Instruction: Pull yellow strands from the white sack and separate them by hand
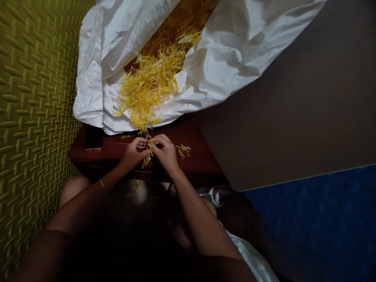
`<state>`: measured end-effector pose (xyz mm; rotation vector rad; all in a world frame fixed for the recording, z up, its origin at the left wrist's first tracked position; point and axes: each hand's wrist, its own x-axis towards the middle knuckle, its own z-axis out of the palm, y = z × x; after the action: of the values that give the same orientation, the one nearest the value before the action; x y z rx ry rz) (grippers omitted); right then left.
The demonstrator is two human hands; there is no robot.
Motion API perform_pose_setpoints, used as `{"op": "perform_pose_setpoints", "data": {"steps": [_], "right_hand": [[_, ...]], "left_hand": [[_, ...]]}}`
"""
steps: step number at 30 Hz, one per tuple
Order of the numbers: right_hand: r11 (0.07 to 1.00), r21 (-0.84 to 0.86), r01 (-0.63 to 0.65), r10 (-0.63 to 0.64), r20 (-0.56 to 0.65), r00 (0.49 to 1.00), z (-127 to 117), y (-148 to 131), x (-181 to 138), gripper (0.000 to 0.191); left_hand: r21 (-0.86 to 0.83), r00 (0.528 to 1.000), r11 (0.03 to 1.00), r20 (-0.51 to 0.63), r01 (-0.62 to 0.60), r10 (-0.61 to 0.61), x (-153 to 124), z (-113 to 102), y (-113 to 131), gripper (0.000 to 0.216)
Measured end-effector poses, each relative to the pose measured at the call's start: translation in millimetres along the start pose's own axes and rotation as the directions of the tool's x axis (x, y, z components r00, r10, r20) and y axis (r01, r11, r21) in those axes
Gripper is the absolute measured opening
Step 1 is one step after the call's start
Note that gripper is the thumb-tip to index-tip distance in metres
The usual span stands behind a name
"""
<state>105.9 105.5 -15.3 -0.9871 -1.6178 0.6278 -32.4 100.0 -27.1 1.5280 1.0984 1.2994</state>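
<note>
My left hand [133, 152] and my right hand [166, 150] meet over a dark red wooden stool [199, 156], fingers pinched together. Between them they grip a small bunch of thin yellow strips [149, 150], some of which hang down over the stool's front edge. A big heap of the same yellow strips [149, 84] spills out of an open white woven sack [229, 51] lying just beyond the hands. A small loose tuft of strips [183, 149] lies on the stool to the right of my right hand.
A yellow-green embossed foam mat [32, 102] covers the floor on the left. Grey floor [308, 98] and a blue mat [317, 223] lie to the right. White plastic [252, 258] rests by my right leg. A dark opening [93, 137] shows in the stool's left end.
</note>
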Motion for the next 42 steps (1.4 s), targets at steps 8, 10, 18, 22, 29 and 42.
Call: {"op": "perform_pose_setpoints", "data": {"steps": [8,10,18,22,29,42], "right_hand": [[0.996,0.086,0.016,-0.028,0.137,0.99,-7,-8,-1,0.016],[0.992,0.123,0.004,-0.021,0.139,0.99,-8,-10,-2,0.016],[0.985,0.163,0.05,-0.079,0.173,0.982,-9,-12,-5,0.019],[0.983,0.186,-0.003,-0.023,0.138,0.99,-9,-15,-6,0.015],[0.992,0.121,0.019,-0.032,0.109,0.994,-6,-11,-5,0.01],[0.989,0.146,0.022,-0.028,0.037,0.999,-10,-7,-1,0.013]], "left_hand": [[-0.046,0.994,0.994,-0.046,0.096,-0.098,2,-1,2,0.006],[-0.06,0.994,0.995,-0.065,0.08,-0.084,2,-1,2,0.008],[-0.093,0.993,0.994,-0.095,0.064,-0.073,2,-1,4,0.011],[-0.082,0.995,0.996,-0.086,0.042,-0.049,2,-1,6,0.009],[-0.046,0.996,0.996,-0.038,0.08,-0.082,0,-2,9,0.008],[0.031,0.998,0.999,0.057,0.028,-0.03,2,1,7,0.017]]}}
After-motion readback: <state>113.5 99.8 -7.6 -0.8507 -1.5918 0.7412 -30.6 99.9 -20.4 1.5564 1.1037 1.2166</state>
